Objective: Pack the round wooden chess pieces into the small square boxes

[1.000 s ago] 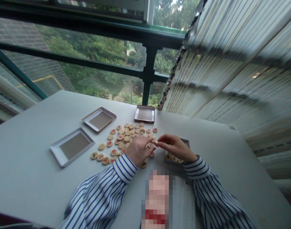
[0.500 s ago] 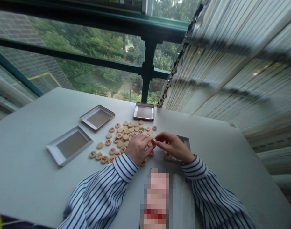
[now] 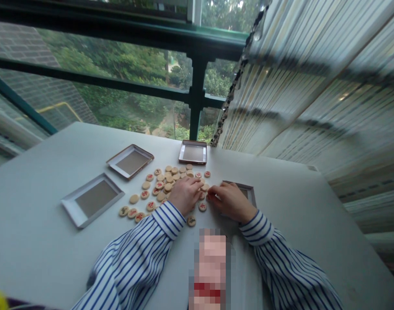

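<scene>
Several round wooden game pieces [image 3: 166,178] with red or black characters lie scattered on a white table [image 3: 35,254]. My left hand [image 3: 184,194] rests on the near right of the pile, fingers stretched loosely over the pieces and touching them. My right hand [image 3: 228,201] lies just to the right, fingers curled in a pinch on one piece at the pile's edge. Behind the right hand sits a small grey-rimmed tray [image 3: 250,192], mostly hidden. One black-marked piece [image 3: 191,221] lies apart, near my left cuff.
Three shallow trays stand around the pile: a white one [image 3: 70,207] at the left, a brown-rimmed one [image 3: 114,166] behind it, a dark one [image 3: 181,153] at the far edge. A dark window railing [image 3: 194,103] and a striped blind [image 3: 313,86] lie beyond the table.
Both hands were raised with fingertips together on one piece. They have come down onto the table, the left onto the pile, the right beside the small tray.
</scene>
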`<state>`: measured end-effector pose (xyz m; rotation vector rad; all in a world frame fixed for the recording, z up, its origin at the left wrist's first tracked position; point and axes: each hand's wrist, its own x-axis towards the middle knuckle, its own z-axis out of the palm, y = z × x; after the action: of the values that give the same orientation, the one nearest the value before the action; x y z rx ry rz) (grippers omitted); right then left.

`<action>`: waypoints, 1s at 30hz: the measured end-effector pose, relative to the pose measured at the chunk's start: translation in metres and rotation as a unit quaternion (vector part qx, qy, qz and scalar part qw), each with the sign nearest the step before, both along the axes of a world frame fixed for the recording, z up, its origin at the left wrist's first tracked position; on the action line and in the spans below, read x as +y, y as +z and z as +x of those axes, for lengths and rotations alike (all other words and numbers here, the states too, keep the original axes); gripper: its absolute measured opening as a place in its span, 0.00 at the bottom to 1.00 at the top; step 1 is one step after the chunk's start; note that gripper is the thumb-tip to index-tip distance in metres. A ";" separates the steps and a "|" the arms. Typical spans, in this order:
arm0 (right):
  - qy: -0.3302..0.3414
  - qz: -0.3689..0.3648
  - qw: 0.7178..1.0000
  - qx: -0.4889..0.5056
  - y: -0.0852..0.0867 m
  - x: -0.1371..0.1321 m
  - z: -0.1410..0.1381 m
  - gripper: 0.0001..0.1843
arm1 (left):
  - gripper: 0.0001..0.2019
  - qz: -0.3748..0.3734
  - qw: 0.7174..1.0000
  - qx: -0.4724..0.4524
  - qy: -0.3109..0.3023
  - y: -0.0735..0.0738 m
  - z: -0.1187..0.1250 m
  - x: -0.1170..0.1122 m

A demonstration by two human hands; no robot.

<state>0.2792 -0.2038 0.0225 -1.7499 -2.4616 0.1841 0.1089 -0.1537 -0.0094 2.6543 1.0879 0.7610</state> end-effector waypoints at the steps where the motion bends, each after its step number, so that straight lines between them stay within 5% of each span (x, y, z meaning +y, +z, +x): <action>1: -0.003 -0.001 1.000 -0.015 0.001 -0.001 -0.001 0.11 | 0.10 0.001 1.000 0.010 -0.007 0.000 0.001 0.003; 16: -0.016 0.007 0.997 -0.071 0.001 -0.004 -0.005 0.12 | 0.07 -0.010 0.998 0.038 -0.047 0.001 0.010 0.012; 25: -0.022 0.012 0.996 -0.090 0.001 -0.004 -0.007 0.12 | 0.08 -0.062 0.991 -0.113 -0.033 0.006 -0.001 0.011; 30: -0.025 0.010 0.996 -0.081 0.003 -0.005 -0.007 0.12 | 0.11 -0.172 0.967 -0.190 0.004 0.012 -0.005 0.005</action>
<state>0.2721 -0.2090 0.0256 -1.8862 -2.5152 0.0128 0.1035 -0.1491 0.0026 2.1082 1.0157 0.9365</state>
